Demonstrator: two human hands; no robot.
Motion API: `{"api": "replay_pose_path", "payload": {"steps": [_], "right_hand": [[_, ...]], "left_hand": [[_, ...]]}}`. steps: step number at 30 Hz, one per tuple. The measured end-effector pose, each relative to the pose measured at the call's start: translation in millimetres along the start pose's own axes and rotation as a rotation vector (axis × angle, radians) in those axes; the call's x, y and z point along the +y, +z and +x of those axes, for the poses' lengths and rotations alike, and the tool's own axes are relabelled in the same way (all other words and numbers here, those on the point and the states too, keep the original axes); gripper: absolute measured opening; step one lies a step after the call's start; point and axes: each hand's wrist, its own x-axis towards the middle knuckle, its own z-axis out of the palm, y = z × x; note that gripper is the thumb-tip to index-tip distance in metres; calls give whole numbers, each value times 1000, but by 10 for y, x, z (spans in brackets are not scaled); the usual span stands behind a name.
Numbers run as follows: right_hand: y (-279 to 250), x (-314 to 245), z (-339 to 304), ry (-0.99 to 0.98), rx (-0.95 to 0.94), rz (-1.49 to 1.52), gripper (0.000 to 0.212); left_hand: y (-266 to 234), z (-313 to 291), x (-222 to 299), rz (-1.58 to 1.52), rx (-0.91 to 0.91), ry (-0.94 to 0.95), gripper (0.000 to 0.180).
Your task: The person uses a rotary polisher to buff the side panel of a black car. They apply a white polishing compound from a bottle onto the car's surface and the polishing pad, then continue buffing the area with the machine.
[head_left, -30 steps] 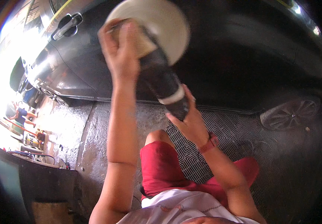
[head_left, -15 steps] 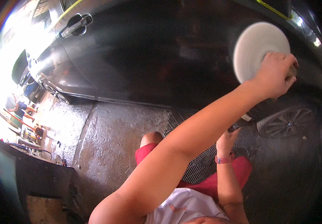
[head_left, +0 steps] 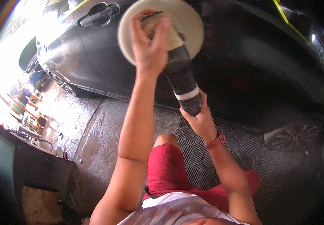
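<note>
A car polisher (head_left: 181, 73) with a black body and a pale band lies against the dark car door (head_left: 237, 67). Its large round white pad (head_left: 192, 28) rests on the upper door panel, right of the door handle (head_left: 101, 15). My left hand (head_left: 150, 47) wraps over the polisher's head, just above the pad. Lower down, my right hand (head_left: 200, 118) grips the rear end of the body; a red band circles that wrist. Part of the pad is hidden behind my left hand and the tool.
A car wheel (head_left: 295, 135) stands at the right. Under my legs lies a patterned mat (head_left: 197, 161) on a wet concrete floor (head_left: 105, 131). Yellow tape (head_left: 289, 24) runs along the upper right. Far left, another person (head_left: 25, 93) sits near tools and hoses.
The polisher has swept left across the door, from near the front wheel toward the door handle. Both my hands travelled with it, and its body is now in plain sight.
</note>
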Motion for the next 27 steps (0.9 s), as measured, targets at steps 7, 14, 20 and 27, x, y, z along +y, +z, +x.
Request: {"api": "replay_pose_path", "payload": {"steps": [7,14,20,27], "right_hand": [[219,-693,442,148,-333,-268,89],[217,-726,166,175,-502,-339,97],[36,-513,-17,28,-330,-393,98],[-63,-250,166,17,-105,-328,100]], "left_hand": [[-1097,285,-430,14,247,-320,42],[-1452,-186,-454,-118,395,-542,43],[-1171,-401,-547,-144,363,-440,41],[-500,-6,-283,-74,193,-231,40]]}}
